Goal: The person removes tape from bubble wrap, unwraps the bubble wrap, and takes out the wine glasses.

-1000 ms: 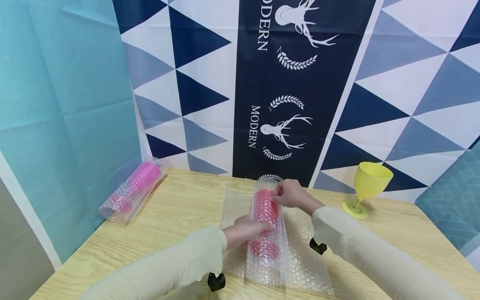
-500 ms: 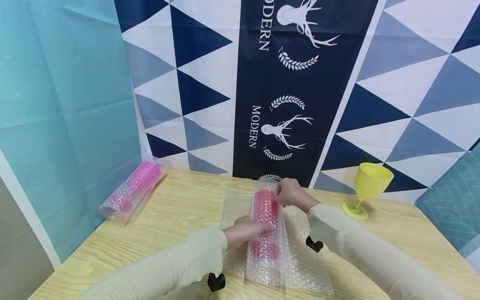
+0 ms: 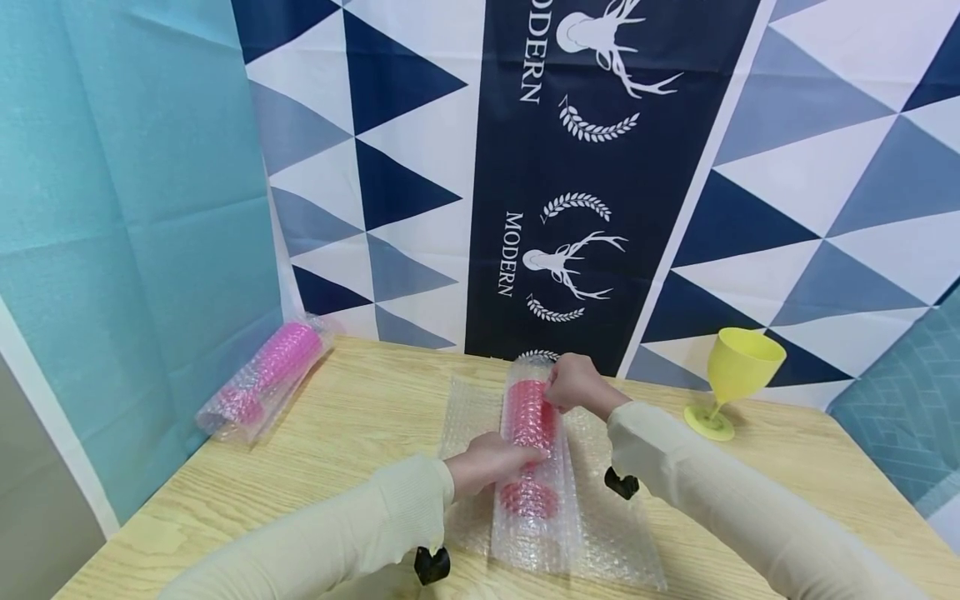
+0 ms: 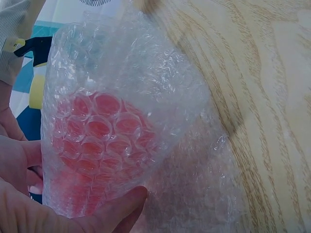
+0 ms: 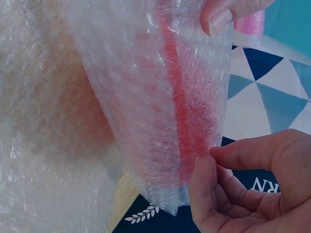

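A red goblet point(image 3: 529, 500) lies rolled in bubble wrap point(image 3: 532, 546), its base toward the near side of the table; red shows through the bubbles in both wrist views. My left hand point(image 3: 491, 462) grips the roll around its middle, the thumb point(image 4: 119, 206) lying across the wrap in the left wrist view. At the far end, my right hand point(image 3: 573, 385) pinches the wrap's right side between thumb and index finger point(image 5: 248, 153). Whether a thin strip sits in that pinch is too small to tell. Loose bubble wrap point(image 3: 611, 517) spreads flat under the roll.
A pink item wrapped in bubble wrap point(image 3: 262, 375) lies at the table's back left, against the teal cloth. A yellow goblet point(image 3: 742, 362) stands upright at the back right. Behind the wooden table point(image 3: 360, 408) hangs a patterned cloth point(image 3: 405, 183).
My right hand and forearm have shifted slightly left, the fingers staying at the wrap's far right side. The left hand and the roll keep their places.
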Demonstrator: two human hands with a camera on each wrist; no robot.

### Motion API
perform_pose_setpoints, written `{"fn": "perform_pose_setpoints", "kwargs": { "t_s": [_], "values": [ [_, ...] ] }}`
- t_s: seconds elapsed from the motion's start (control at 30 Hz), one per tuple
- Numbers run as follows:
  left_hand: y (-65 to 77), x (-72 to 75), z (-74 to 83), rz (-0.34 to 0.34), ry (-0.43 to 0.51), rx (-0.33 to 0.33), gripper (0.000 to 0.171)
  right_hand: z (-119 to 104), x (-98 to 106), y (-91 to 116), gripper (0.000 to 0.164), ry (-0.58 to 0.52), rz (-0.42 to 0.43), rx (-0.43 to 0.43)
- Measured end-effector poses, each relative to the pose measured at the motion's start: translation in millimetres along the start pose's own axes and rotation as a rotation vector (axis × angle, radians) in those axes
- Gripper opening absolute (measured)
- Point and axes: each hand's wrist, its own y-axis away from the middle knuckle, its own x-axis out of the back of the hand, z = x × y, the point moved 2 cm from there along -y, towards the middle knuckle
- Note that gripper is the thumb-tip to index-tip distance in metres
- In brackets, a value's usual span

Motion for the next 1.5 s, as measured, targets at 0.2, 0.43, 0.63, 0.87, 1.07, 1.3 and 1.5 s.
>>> {"fn": "perform_pose_setpoints", "kwargs": {
  "t_s": [0.2,0.43,0.63,0.87,1.07,1.3,1.5],
  "values": [
    [-0.9,0.7,-0.2,-0.005,0.004,-0.007,0.070,4.8,-0.1,-2.1,0.019,-0.117,-0.018,-0.023],
    [0.3,1.1,0.0,-0.006,0.004,-0.027,0.068,8.2,1.3,-1.8,0.015,-0.207,-0.061,-0.045],
    [1.1,0.8,1.2,-0.004,0.013,-0.038,0.066,11.7,4.7,-2.1,0.004,-0.234,-0.065,-0.043],
    [0.5,0.9,1.2,0.013,-0.001,-0.050,0.065,14.5,2.4,-1.7,0.010,-0.291,-0.069,-0.026],
    [-0.3,0.7,0.0,0.018,-0.003,-0.056,0.065,12.0,1.2,-0.5,0.008,-0.273,-0.036,-0.008],
    [0.6,0.8,-0.6,0.001,0.000,-0.033,0.069,7.5,-0.6,1.2,0.033,-0.146,-0.056,-0.031],
    [1.3,0.2,-1.7,0.003,-0.005,-0.039,0.067,6.9,-1.8,0.8,0.033,-0.148,-0.068,-0.043]
  ]
}}
